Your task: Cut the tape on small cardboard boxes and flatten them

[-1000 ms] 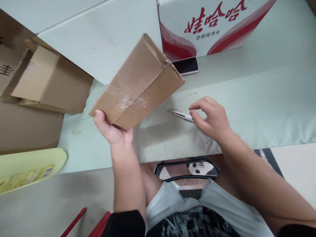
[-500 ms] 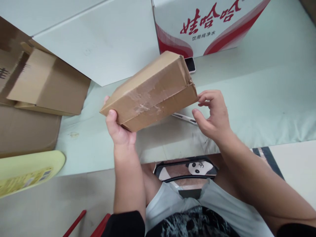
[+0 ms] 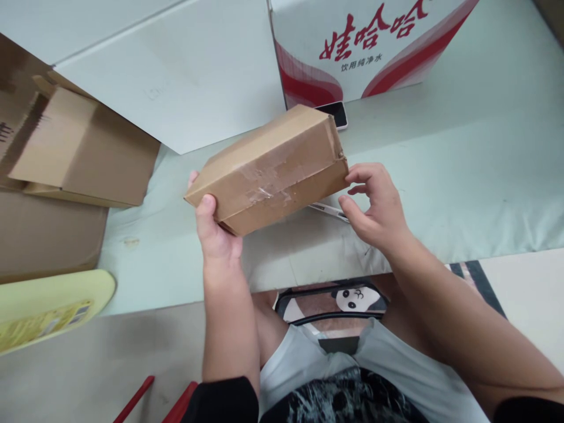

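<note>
A small brown cardboard box (image 3: 273, 173) is held tilted above the table, with clear tape along the seam of its near side. My left hand (image 3: 215, 229) grips its left end, thumb on the near side and the other fingers mostly hidden behind. At the right end, my right hand (image 3: 374, 205) has its fingers apart and curved. Its index fingertip is at the box's lower right corner, and the thumb stands off from the cardboard. Partly under the box lies a thin white tool (image 3: 329, 211), perhaps a utility knife; its kind is not clear.
A white carton with red lettering (image 3: 365, 64) stands at the back, beside a large plain white box (image 3: 176, 82). A dark-screened device (image 3: 339, 114) lies before the carton. Brown cardboard boxes (image 3: 110, 153) and a yellow-green container (image 3: 57, 305) are on the left. The table has a pale green cover (image 3: 476, 176).
The box has tipped slightly, its right end a little lower, showing more of the device behind it. My left hand has shifted slightly right, my right hand slightly left.
</note>
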`<state>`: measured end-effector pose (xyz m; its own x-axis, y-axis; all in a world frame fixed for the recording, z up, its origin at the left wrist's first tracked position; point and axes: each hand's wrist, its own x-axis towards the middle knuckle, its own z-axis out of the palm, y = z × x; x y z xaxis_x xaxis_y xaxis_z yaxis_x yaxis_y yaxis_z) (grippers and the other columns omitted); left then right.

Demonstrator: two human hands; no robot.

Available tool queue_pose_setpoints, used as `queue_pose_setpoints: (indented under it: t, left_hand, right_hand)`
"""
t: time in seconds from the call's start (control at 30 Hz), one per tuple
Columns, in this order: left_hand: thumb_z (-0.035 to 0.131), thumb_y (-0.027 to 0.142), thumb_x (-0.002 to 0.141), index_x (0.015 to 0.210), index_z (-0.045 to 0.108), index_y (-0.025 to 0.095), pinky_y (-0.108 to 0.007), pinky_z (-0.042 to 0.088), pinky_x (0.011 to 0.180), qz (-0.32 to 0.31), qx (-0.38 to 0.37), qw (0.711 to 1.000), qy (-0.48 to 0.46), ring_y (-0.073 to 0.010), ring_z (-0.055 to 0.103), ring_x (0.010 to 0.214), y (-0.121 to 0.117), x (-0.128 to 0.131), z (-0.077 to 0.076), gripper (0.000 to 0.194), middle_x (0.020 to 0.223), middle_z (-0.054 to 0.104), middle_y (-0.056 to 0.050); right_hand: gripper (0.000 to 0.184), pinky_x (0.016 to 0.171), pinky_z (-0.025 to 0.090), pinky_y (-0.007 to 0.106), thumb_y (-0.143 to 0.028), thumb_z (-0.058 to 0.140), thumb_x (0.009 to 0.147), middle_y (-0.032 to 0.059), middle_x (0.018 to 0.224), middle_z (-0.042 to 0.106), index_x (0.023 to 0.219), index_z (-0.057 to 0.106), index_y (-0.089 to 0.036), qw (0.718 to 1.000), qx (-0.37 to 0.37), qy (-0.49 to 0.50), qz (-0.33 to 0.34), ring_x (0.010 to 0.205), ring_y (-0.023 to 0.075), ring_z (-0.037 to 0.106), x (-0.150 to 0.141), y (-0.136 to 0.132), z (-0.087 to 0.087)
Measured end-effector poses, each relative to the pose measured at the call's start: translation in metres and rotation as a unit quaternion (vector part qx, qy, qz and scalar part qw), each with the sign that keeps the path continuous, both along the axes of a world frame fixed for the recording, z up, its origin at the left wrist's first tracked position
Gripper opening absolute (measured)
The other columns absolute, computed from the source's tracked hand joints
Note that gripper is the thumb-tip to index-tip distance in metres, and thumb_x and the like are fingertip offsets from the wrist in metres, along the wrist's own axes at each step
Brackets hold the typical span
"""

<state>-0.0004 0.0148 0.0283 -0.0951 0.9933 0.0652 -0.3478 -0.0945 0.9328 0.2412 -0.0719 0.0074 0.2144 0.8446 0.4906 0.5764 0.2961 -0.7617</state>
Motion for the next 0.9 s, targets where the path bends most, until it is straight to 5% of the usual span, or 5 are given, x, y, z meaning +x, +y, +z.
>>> queue_pose_setpoints:
  t: [0.9]
  left_hand:
    - [0.078,0.054,0.068,0.125,0.057,0.035,-0.040,0.048,0.109,-0.036,0.011,0.998,0.049,-0.0275,0.052,0.136,0.0008,-0.0054,-0.0060,0.063,0.139,0.058,-0.001]
  right_hand:
    - [0.015,0.065,0.049,0.032,-0.018,0.059,0.080,0.0016,0.087,0.054,0.086,0.046,-0.024,0.997,-0.075,0.005,-0.012,0.076,0.0153,0.054,-0.0005,-0.0015,-0.0030]
